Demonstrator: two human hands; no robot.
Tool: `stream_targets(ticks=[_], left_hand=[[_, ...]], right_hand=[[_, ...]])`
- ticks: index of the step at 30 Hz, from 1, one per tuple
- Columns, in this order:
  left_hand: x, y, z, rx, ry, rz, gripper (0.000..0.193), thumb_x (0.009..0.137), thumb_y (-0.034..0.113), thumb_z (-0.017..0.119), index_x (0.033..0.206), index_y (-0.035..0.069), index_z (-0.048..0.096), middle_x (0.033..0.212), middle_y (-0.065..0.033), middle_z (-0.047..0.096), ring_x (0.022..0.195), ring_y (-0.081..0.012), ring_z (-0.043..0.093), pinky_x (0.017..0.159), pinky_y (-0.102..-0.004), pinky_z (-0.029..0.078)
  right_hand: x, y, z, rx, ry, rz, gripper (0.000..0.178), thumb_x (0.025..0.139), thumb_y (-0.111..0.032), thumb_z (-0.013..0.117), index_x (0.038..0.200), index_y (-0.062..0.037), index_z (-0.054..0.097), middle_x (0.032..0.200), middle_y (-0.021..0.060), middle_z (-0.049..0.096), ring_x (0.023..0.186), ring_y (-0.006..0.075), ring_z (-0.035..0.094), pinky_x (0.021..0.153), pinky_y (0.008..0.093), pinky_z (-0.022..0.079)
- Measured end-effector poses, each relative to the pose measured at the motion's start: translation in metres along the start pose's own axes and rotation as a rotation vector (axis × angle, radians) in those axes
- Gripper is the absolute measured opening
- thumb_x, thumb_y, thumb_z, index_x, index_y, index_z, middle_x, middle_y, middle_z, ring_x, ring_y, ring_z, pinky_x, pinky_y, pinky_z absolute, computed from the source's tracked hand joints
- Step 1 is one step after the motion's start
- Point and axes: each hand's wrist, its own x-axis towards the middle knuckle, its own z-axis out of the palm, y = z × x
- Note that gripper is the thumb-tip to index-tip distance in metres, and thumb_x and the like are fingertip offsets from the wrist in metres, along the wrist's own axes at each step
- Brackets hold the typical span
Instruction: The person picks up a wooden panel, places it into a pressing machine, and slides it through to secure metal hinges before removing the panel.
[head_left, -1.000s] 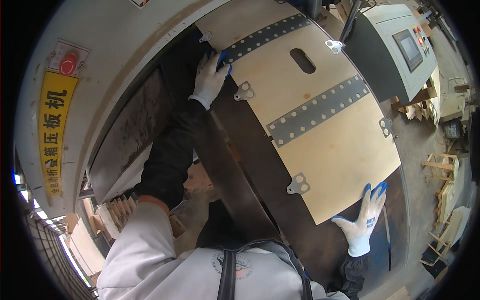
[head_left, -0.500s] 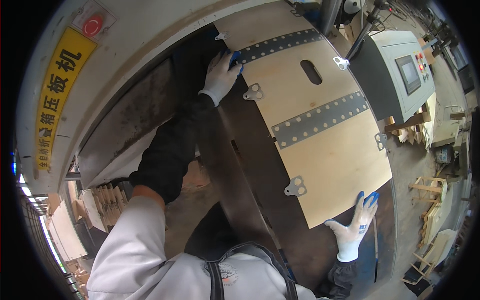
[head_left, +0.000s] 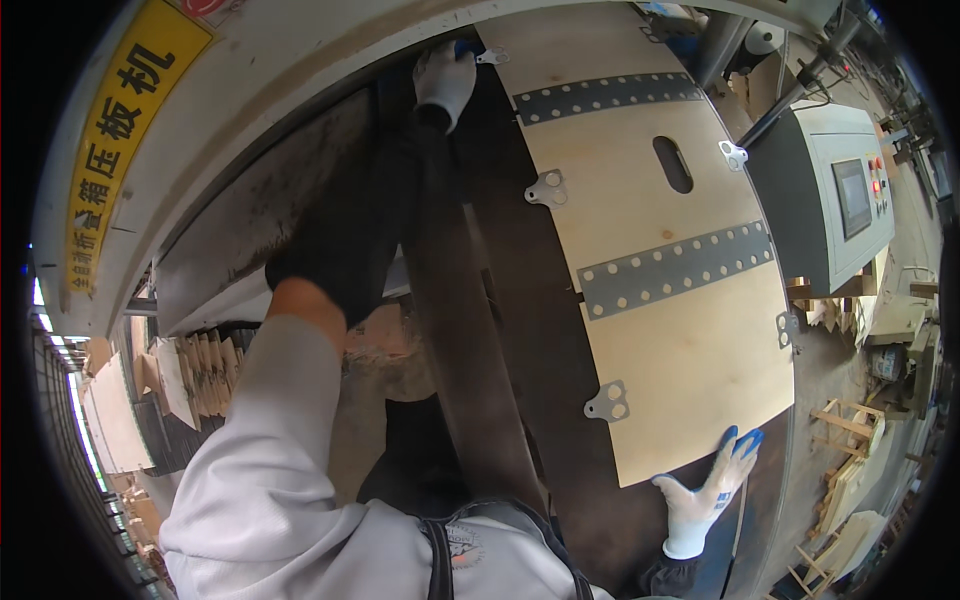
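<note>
Light plywood panels (head_left: 690,370) lie in a long row on a dark metal bed. Two grey steel strips with round holes, a near strip (head_left: 675,270) and a far strip (head_left: 608,97), cross them. Steel tabs, such as the left tab (head_left: 606,402), stick out along the edges. My right hand (head_left: 703,498), in a white glove with blue fingertips, is open with fingers spread at the near edge of the panel. Gloved alike, my left hand (head_left: 445,82) is beside the far-left tab (head_left: 492,57); its fingers are mostly hidden.
A yellow label (head_left: 125,130) is on the pale machine frame curving over the left and top. Right of the bed stands a grey control box (head_left: 825,190) with a screen and buttons. Wooden pieces (head_left: 845,500) lie on the floor at right, and boards (head_left: 200,375) stand at lower left.
My left hand has moved farther away along the panel's left edge, from the far strip to the far-left tab. My right hand stays at the near edge. The whole view has shifted.
</note>
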Motion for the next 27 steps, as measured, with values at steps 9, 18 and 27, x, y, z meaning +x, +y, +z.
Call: stream_targets(ticks=[9,18,27], left_hand=[[0.077,-0.015,0.032,0.17,-0.194,-0.033,0.06,0.109,0.054,0.046,0.158,0.022,0.057,0.165,-0.0148,0.052,0.156,-0.0433,0.04,0.129,-0.0552,0.029],[-0.237,0.033,-0.189,-0.052,-0.436,0.447,0.046,0.102,0.021,0.066,0.146,0.008,0.064,0.16,-0.0185,0.054,0.155,-0.042,0.042,0.13,-0.0573,0.029],[-0.336,0.094,-0.248,-0.162,-0.42,0.421,0.047,0.092,0.018,0.071,0.138,0.009,0.067,0.154,-0.0161,0.059,0.146,-0.0448,0.048,0.123,-0.0663,0.032]], right_hand=[[0.0,0.002,0.0,0.039,-0.002,0.013,0.135,0.064,-0.063,0.093,0.171,-0.0064,0.033,0.178,0.0287,0.022,0.163,0.05,0.02,0.131,0.063,0.016],[-0.002,0.004,0.0,0.005,-0.006,0.015,0.14,0.064,-0.072,0.09,0.172,-0.0068,0.029,0.175,0.0354,0.019,0.159,0.0586,0.02,0.127,0.0693,0.019],[0.006,0.008,0.009,-0.001,0.068,-0.062,0.13,0.07,-0.065,0.09,0.167,0.0008,0.035,0.171,0.0394,0.024,0.159,0.0567,0.024,0.13,0.0652,0.019]])
